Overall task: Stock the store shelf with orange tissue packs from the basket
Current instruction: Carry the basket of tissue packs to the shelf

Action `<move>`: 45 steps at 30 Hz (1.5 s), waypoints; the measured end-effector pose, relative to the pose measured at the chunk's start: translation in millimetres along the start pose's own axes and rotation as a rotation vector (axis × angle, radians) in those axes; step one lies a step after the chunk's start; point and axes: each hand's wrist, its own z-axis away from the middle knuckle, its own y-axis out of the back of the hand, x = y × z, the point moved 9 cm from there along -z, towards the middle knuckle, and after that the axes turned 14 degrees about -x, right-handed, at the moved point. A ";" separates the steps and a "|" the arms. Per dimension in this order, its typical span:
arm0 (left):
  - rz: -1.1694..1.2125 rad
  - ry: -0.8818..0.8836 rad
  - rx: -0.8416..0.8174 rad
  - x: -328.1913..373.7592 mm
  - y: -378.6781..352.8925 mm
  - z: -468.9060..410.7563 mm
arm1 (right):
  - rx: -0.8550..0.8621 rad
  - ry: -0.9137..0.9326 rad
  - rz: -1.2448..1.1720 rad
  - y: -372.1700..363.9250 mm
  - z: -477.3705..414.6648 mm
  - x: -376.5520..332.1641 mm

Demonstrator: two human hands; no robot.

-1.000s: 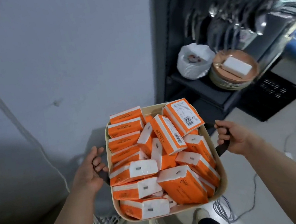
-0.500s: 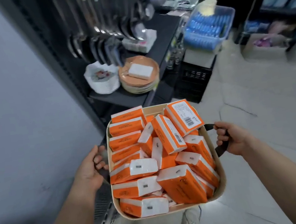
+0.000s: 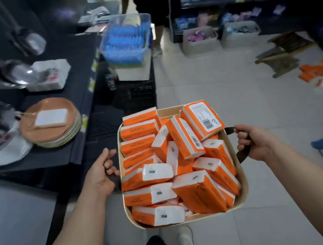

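Floor (image 3: 226, 95) beyond the basket (image 3: 203, 216) holds a stool (image 3: 282, 55) and orange packs (image 3: 322, 73).

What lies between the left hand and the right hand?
In the head view, the beige basket heaped with orange tissue packs fills the gap between left hand and right hand; both grip it.

Orange and white in a cream basket, set against black shelving.

The tissue packs (image 3: 197, 195) are bright orange with white ends and small grey tabs; the one at 1 o'clock shows a white label (image 3: 204, 115) with a black barcode. The basket (image 3: 193, 219) is pale cream, its handles (image 3: 242, 154) black. At 9 o'clock, terracotta plates (image 3: 52, 132) carry a white block (image 3: 51, 118) on black shelving (image 3: 85, 75). At 12 o'clock, blue packets (image 3: 122, 41) fill a clear tub (image 3: 139, 16). The floor tiles (image 3: 224, 82) are pale grey, with more orange packs (image 3: 322, 73) at 3 o'clock.
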 end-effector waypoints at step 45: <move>-0.475 0.390 -0.629 -105.5 -744.3 -370.0 | 0.597 0.311 -0.603 463.2 -46.6 -308.3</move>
